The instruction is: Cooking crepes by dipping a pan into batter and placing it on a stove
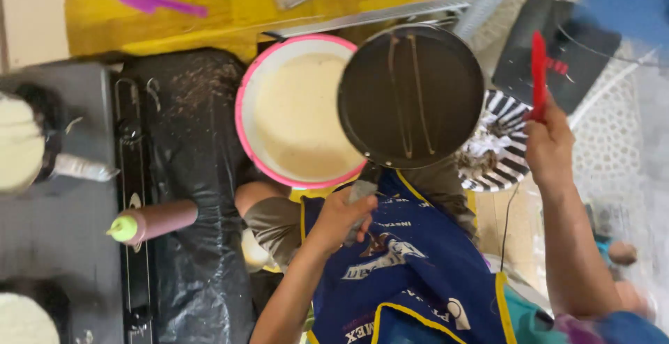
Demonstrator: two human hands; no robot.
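— Where's the pan right now?

— Centre-right of the frame. My left hand (341, 215) has its fingers wrapped tight round the grey handle, and the dark frying pan (411, 96) hangs tipped over the pink-rimmed bowl of batter (296, 117), overlapping its right edge. Two thin streaks of batter run down the pan's face.

— And your other hand?

— My right hand (550, 142), at the right of the frame, has its fingers closed on a red spatula (539, 72) pointing up, well apart from the pan.

— What worries you?

— The tilt. Those streaks could drip past the bowl's rim onto my blue apron (418, 267) just below, I reckon. The pan is carried one-handed by the handle end, so a slack wrist could let it swing into the bowl and slop batter over the side. The striped plate (505, 156) sits close under the pan's right edge; a careless swing could clip it.

— Anything on the left?

— A black stove (63, 246) with a squeeze bottle (153, 222) lying across it, green cap leftward. It looks free to roll.
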